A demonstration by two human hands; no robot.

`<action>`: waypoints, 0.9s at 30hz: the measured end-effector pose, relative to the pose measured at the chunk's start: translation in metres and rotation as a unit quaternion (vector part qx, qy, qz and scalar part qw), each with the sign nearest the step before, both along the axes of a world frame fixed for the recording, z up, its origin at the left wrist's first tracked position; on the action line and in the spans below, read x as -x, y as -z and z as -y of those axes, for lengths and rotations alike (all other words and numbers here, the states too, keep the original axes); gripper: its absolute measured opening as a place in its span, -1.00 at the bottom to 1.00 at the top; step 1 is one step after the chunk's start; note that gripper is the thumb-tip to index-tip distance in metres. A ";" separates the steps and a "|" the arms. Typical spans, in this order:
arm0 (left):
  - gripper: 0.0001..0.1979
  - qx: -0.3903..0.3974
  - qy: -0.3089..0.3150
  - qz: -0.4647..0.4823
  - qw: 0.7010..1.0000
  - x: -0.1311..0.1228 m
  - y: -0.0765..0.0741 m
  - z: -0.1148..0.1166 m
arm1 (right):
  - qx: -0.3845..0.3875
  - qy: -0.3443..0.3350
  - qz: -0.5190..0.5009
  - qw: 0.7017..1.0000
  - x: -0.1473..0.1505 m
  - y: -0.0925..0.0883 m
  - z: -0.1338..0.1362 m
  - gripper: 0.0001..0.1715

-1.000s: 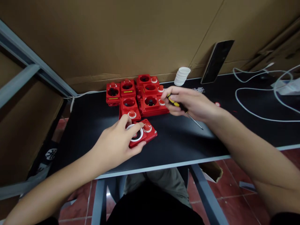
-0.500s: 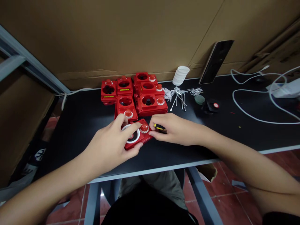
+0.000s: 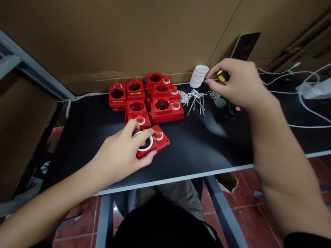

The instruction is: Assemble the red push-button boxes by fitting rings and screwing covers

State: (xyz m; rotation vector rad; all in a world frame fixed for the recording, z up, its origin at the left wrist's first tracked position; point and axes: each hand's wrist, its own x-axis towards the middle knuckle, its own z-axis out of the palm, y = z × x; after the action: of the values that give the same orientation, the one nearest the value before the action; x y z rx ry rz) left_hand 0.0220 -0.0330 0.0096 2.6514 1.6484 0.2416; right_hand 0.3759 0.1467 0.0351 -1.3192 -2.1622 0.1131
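My left hand (image 3: pixel 126 148) grips a red alarm-like box (image 3: pixel 162 137) on the table by its edges, fingers around its white ring (image 3: pixel 149 144). A clear-covered red dome (image 3: pixel 158 134) on a white base is on the box's right part. My right hand (image 3: pixel 232 82) is raised at the back right, closed around a screwdriver (image 3: pixel 222 77) with a yellow and black handle; its tip is hard to make out. Close to those fingertips stands a stack of white rings (image 3: pixel 199 76). Small screws (image 3: pixel 213 94) lie below that hand.
Several similar red boxes (image 3: pixel 165 110) stand grouped behind my left hand. Beside them lie long metal screws (image 3: pixel 198 101) and white cords (image 3: pixel 184 97). A small greenish dish (image 3: pixel 219 102) and a dark panel (image 3: pixel 245 44) are at the back right, with a white cable (image 3: pixel 310 126) further right.
My right hand has left the held box, moving up and right to the white rings and screws with the screwdriver in it. My left hand keeps its hold on the box.
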 end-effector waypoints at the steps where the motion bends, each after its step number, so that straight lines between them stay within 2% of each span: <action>1: -0.49 0.002 -0.002 -0.003 1.000 0.000 0.000 0.000 | 0.018 0.057 0.040 0.997 -0.011 0.001 -0.010 -0.87; 2: -0.49 0.004 -0.005 -0.007 1.000 0.000 0.000 0.000 | 0.047 0.097 0.070 0.992 -0.021 0.002 -0.019 -0.83; 4: -0.48 0.009 -0.008 -0.014 1.000 -0.001 -0.001 0.000 | 0.085 0.132 0.095 0.983 -0.035 0.006 -0.030 -0.82; 9: -0.50 0.023 -0.017 -0.028 0.999 -0.003 -0.004 0.000 | 0.150 0.161 0.131 0.967 -0.049 0.017 -0.037 -0.87; 11: -0.44 0.035 -0.025 -0.029 0.999 -0.002 -0.007 -0.001 | 0.166 0.171 0.139 0.961 -0.050 0.018 -0.037 -0.86; 14: -0.23 0.066 -0.035 -0.012 0.997 0.001 -0.013 -0.005 | 0.155 0.195 0.137 0.959 -0.049 0.016 -0.038 -0.75; 16: -0.19 0.087 -0.034 -0.001 0.996 0.004 -0.018 -0.007 | 0.137 0.222 0.127 0.957 -0.045 0.012 -0.039 -0.67; 19: -0.23 0.097 -0.026 0.011 0.995 0.007 -0.023 -0.010 | 0.097 0.248 0.098 0.959 -0.036 0.009 -0.038 -0.66; 22: -0.27 0.087 -0.014 0.021 0.996 0.008 -0.024 -0.011 | 0.067 0.224 0.070 0.970 -0.026 0.007 -0.034 -0.74; 27: -0.45 0.063 0.006 0.047 0.997 0.009 -0.024 -0.011 | 0.061 0.189 0.036 0.979 -0.012 0.011 -0.027 -0.78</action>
State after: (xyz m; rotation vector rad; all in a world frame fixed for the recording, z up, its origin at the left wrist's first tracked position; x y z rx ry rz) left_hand 0.0127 -0.0218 0.0339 2.5176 1.5657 0.2494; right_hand 0.3877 0.1741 0.0240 -1.8052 -1.9468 0.0453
